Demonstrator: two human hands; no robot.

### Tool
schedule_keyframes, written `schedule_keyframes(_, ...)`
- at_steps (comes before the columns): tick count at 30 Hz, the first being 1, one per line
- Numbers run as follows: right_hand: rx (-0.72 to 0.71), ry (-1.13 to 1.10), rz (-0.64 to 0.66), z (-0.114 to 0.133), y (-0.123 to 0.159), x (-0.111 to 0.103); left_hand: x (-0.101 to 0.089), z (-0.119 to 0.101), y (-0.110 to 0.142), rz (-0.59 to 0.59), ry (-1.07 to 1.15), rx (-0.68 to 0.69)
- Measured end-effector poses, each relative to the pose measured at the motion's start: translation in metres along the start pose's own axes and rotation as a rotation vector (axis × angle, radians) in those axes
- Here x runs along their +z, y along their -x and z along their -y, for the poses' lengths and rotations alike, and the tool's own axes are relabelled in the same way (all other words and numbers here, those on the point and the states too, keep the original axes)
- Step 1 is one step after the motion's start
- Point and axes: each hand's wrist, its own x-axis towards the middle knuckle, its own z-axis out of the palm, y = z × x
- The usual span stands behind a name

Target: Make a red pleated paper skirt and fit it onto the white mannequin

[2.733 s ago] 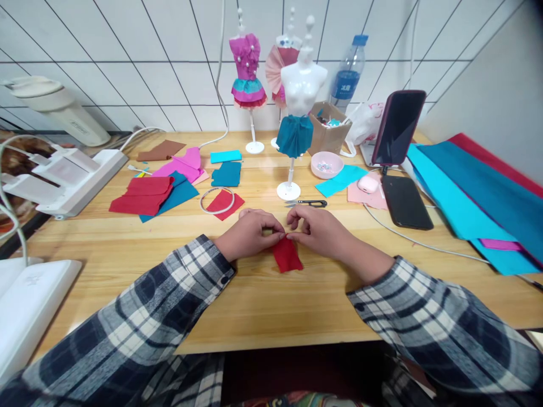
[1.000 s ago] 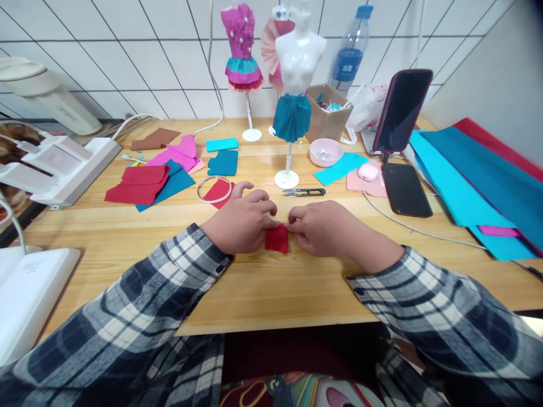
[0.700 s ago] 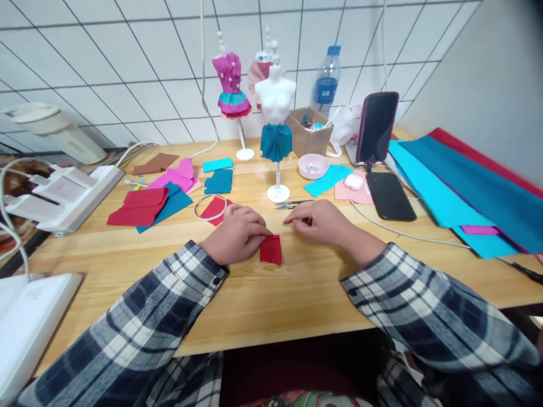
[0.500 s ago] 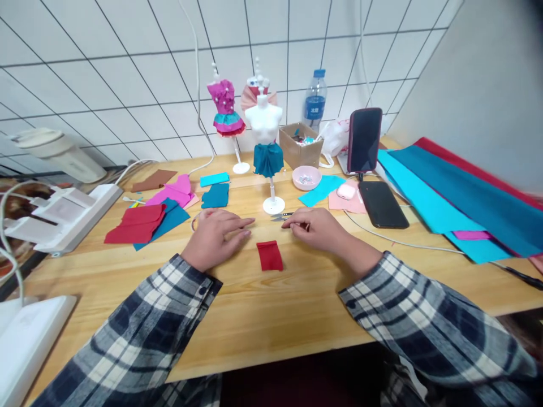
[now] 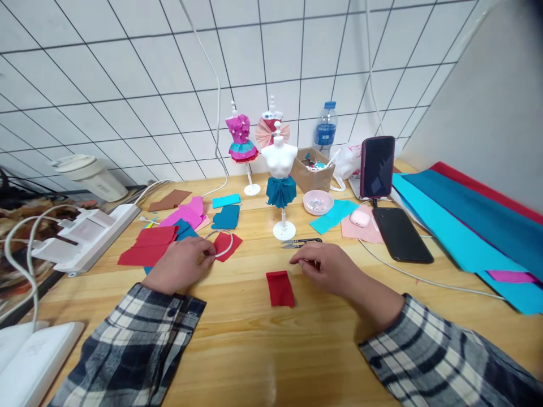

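My left hand [image 5: 182, 264] is at a thin white ring [image 5: 229, 244], which looks like a narrow roll of tape. Its thumb and fingertips close on the ring's left edge, above a small red piece of cloth [image 5: 232, 246]. A red cloth rectangle [image 5: 280, 289] with a folded top edge lies flat in front of me, touched by neither hand. Just right of it my right hand [image 5: 328, 268] rests with thumb and forefinger pinched together; whatever may be between them is too small to see. Thread snips [image 5: 302, 243] lie beyond those fingertips.
Small mannequins stand at the back, the nearest [image 5: 280, 161] in a teal skirt. Behind the right hand are a pink bowl [image 5: 318, 203], a cardboard box [image 5: 313, 174] and phones [image 5: 401, 234]. Cloth sheets [image 5: 475, 226] lie right, a power strip [image 5: 99, 240] left.
My left hand has let go of the red cloth rectangle and moved left to the white ring. My right hand has come off the cloth and stays beside it, fingers pinched. The view has tilted up.
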Motion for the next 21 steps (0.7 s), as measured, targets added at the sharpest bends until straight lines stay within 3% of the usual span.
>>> schedule_keyframes(5, 0.017, -0.020, 0.010, 0.002, 0.000, -0.002, 0.001, 0.003, -0.003, -0.050, 0.155, -0.064)
schedule_keyframes(9, 0.015, -0.034, 0.011, 0.001, 0.001, -0.002, -0.004, -0.006, 0.000, -0.233, 0.258, -0.096)
schedule_keyframes(12, 0.016, -0.076, -0.055, 0.006, 0.003, -0.001, -0.005, -0.038, 0.012, -0.431, 0.435, -0.048)
schedule_keyframes(15, 0.088, -0.236, -0.168, 0.020, 0.006, 0.002, 0.002, -0.089, 0.024, -0.569, 0.609, 0.092)
schedule_keyframes(18, 0.085, -0.409, -0.232, 0.036, 0.008, 0.008, 0.009, -0.131, 0.022, -0.592, 0.589, 0.280)
schedule_keyframes(21, 0.073, -0.433, -0.288, 0.044, 0.007, 0.013, 0.011, -0.145, 0.009, -0.635, 0.540, 0.327)
